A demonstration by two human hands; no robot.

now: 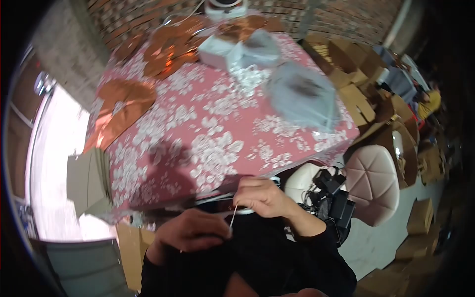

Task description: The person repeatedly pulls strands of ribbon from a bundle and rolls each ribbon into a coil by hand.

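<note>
Head view: a tabletop (213,123) under a pink cloth with white flowers, seen past two bare hands and black sleeves (311,242).
Cord (234,217): thin and white, slanting in the gap between both hands, in front of the near edge of the tabletop; its upper end is at the right hand, its lower end at the left.
Left grip (195,231): fingers curled and closed on the lower end of the cord, back of the hand toward the camera; partly blurred.
Right grip (262,197): thumb and fingers pinching the upper end of the cord, higher and nearer the tabletop edge than the left.
Copper sheet (131,94): on the left side of the tabletop, with its lower part hanging toward the edge.
Copper pile (166,54): crumpled and shiny, at the far left.
Box (213,52): white, near the far side, beside a clear bag (264,47).
White bits (249,78): heaped in front of the box.
Large bag (304,96): pale and see-through, near the right edge, something dark showing inside.
Card stack (89,183): grey, at the near left corner.
Chair (375,183): white, right of the tabletop, near black adapters (341,205) and tangled cables.
Cartons (356,104): brown, along the right, below a brick wall (346,22).
</note>
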